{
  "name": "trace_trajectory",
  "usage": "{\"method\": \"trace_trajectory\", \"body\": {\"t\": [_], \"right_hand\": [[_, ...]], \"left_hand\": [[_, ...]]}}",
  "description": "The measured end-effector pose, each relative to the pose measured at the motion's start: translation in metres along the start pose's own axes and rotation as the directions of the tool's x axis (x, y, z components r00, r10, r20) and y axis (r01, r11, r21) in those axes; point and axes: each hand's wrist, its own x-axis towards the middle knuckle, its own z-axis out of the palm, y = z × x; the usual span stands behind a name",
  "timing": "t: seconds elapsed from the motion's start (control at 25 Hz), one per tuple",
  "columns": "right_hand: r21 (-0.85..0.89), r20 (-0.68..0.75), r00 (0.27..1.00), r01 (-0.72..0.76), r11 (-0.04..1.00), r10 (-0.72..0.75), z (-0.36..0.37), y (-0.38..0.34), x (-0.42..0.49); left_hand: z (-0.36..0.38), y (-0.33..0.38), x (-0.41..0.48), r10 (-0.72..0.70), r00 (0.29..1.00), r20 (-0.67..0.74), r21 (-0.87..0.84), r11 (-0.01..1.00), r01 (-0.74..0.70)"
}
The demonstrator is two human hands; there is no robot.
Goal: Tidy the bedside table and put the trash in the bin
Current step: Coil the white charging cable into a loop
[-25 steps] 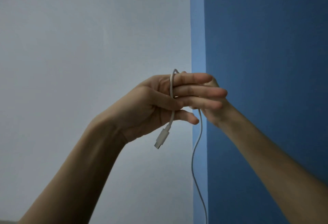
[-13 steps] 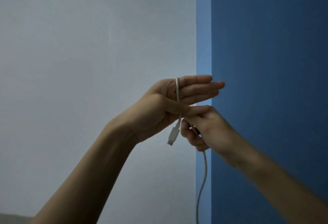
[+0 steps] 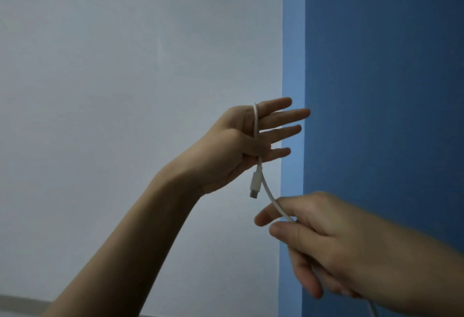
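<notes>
1. White and thin, the charging cable [image 3: 256, 125] is running across the palm side of the left hand [image 3: 241, 145], looped over the top of the index finger.
2. That left hand is holding its four fingers [image 3: 281, 130] out straight and slightly spread, while the thumb is pressing the cable against the palm.
3. Just below the left hand, the cable's connector plug [image 3: 255, 184] is hanging free, pointing down.
4. Down and to the right of the left hand, the right hand [image 3: 324, 238] is pinching a farther stretch of the same cable between thumb and forefinger, the other fingers curled around it.
5. Between the two hands the cable is arcing loosely; its remaining length is trailing out under the right hand toward the bottom edge.
6. Behind the left hand, a pale wall [image 3: 125, 65] is meeting a dark blue wall [image 3: 389, 65], the blue one backing the right hand.
</notes>
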Motion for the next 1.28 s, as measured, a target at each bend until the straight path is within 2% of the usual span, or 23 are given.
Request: {"method": "trace_trajectory", "body": {"t": [0.16,0.24,0.32,0.36,0.44,0.52,0.6,0.72,0.84,0.96,1.12,1.2,1.28], "right_hand": [[-0.193,-0.174,0.962,0.174,0.966,-0.208,-0.012,-0.003,-0.014],[-0.331,-0.231,0.898,0.289,0.898,-0.374,-0.018,-0.004,-0.016],[-0.477,-0.265,0.833,0.325,0.817,-0.486,-0.022,-0.005,-0.017],[-0.52,-0.276,0.809,0.329,0.788,-0.519,-0.025,-0.005,-0.017],[-0.583,-0.281,0.76,0.35,0.733,-0.586,-0.033,-0.01,-0.015],[-0.628,-0.279,0.694,0.391,0.673,-0.664,-0.045,-0.015,-0.011],[-0.662,-0.293,0.626,0.412,0.626,-0.722,-0.054,-0.017,-0.002],[-0.63,-0.362,0.548,0.453,0.631,-0.754,-0.057,-0.009,0.014],[-0.53,-0.481,0.509,0.481,0.699,-0.714,-0.059,0.001,0.027],[-0.407,-0.545,0.485,0.56,0.721,-0.684,-0.057,0.006,0.04],[-0.311,-0.649,0.438,0.594,0.742,-0.622,-0.061,-0.001,0.053],[-0.196,-0.698,0.44,0.641,0.742,-0.565,-0.065,-0.004,0.057],[-0.034,-0.728,0.501,0.655,0.755,-0.468,-0.065,-0.004,0.063]], "left_hand": [[0.0,-0.001,-0.005,-0.024,0.997,0.068,0.232,0.973,0.008],[0.002,-0.003,-0.006,-0.06,0.989,0.138,0.353,0.935,0.008],[0.008,-0.006,-0.009,-0.082,0.975,0.206,0.401,0.916,-0.008],[0.01,-0.007,-0.011,-0.066,0.969,0.236,0.38,0.925,-0.03],[0.018,-0.006,-0.017,-0.031,0.958,0.286,0.2,0.979,-0.028],[0.021,-0.006,-0.019,0.063,0.929,0.364,0.052,0.995,-0.087],[0.021,-0.006,-0.017,0.106,0.92,0.377,0.062,0.988,-0.139],[0.018,-0.008,-0.016,0.057,0.929,0.364,0.094,0.991,-0.098],[0.015,-0.009,-0.017,0.065,0.926,0.372,0.088,0.991,-0.105],[0.014,-0.007,-0.016,0.085,0.925,0.371,0.019,0.995,-0.099],[0.014,0.003,-0.019,0.116,0.909,0.4,-0.106,0.991,-0.08],[0.016,0.009,-0.02,0.128,0.906,0.404,-0.143,0.987,-0.076],[0.019,0.012,-0.02,0.14,0.908,0.395,-0.14,0.986,-0.091]]}}
